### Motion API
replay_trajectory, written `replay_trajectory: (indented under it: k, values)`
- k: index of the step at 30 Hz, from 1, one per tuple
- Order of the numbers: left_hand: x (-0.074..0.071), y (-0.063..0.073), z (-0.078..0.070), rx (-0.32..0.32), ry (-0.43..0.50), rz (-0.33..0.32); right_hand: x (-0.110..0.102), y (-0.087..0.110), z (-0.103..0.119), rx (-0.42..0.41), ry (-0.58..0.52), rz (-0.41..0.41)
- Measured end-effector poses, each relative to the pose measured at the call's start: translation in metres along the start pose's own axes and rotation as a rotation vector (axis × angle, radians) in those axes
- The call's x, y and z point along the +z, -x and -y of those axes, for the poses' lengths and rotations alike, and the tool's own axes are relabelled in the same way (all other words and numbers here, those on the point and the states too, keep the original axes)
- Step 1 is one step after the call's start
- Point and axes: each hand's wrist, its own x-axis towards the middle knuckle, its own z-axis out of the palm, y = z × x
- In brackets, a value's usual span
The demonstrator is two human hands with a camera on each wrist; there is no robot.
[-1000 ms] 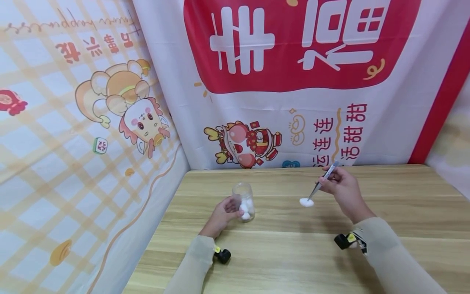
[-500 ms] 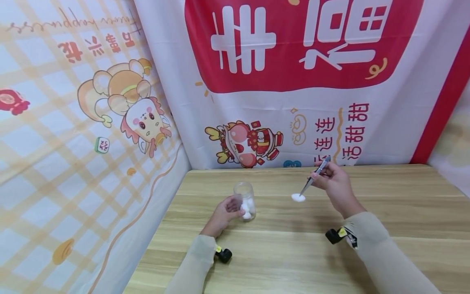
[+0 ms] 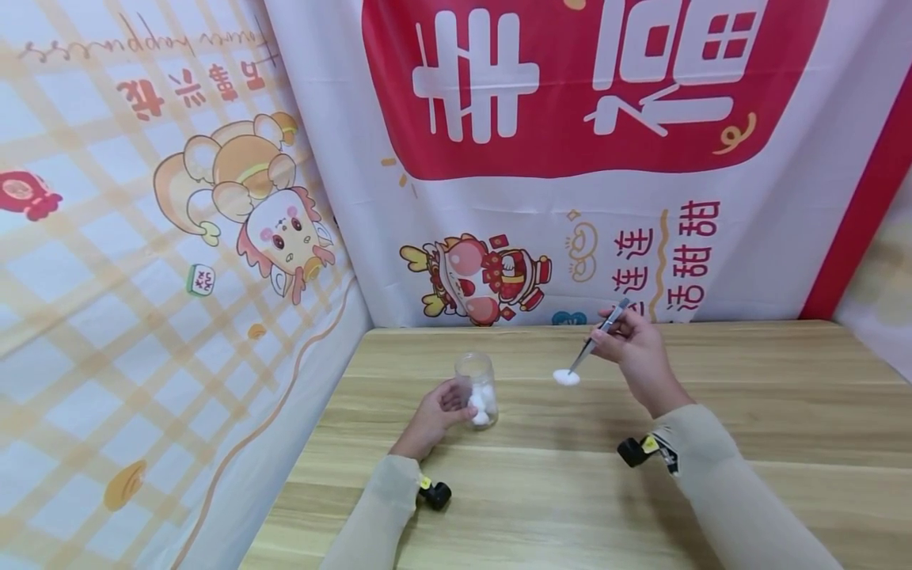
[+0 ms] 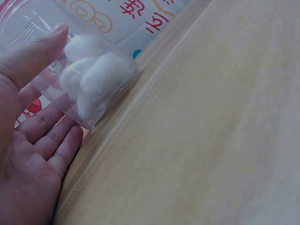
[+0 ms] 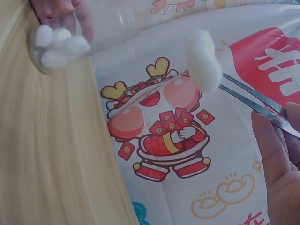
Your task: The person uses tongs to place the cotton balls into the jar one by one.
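Note:
On the table stands a clear open jar (image 3: 476, 388) with several white cotton balls (image 4: 96, 72) in its lower part. My left hand (image 3: 435, 416) grips the jar from its left side, thumb in front and fingers behind. To the right, my right hand (image 3: 637, 355) pinches metal tweezers (image 3: 598, 336). The tweezers' tips hold one cotton ball (image 5: 204, 61), which hangs above the table, to the right of the jar and apart from it. In the right wrist view, the jar shows at the upper left with part of the left hand on it.
A wood-grain table (image 3: 541, 491) lies under both hands. Behind it hangs a white and red printed cloth (image 3: 598, 142), and a checked cloth (image 3: 142, 317) covers the left side. Each wrist carries a small black camera (image 3: 436, 495).
My right hand has moved left, toward the jar, carrying the cotton ball in the tweezers. My left hand and the jar have stayed in place.

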Motion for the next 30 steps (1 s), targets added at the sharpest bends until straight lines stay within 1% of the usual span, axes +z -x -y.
replay_trajectory:
  k: [4,11,16,22,30]
  values:
    - [0.0,-0.001,0.001,-0.008,0.003,0.0,0.004,-0.001,0.001,0.0,-0.007,0.004]
    - [-0.001,-0.001,0.002,-0.004,0.003,0.0,0.013,-0.004,0.001,-0.008,-0.014,0.01]
    - [0.0,-0.001,0.001,-0.009,-0.01,0.003,0.019,-0.005,0.0,-0.024,-0.035,0.03]
    - [0.0,0.0,-0.001,-0.019,0.006,0.005,0.025,-0.007,-0.001,-0.018,-0.036,0.025]
    - [0.001,0.0,-0.001,0.012,0.035,0.019,0.034,-0.009,-0.003,-0.016,-0.092,0.03]
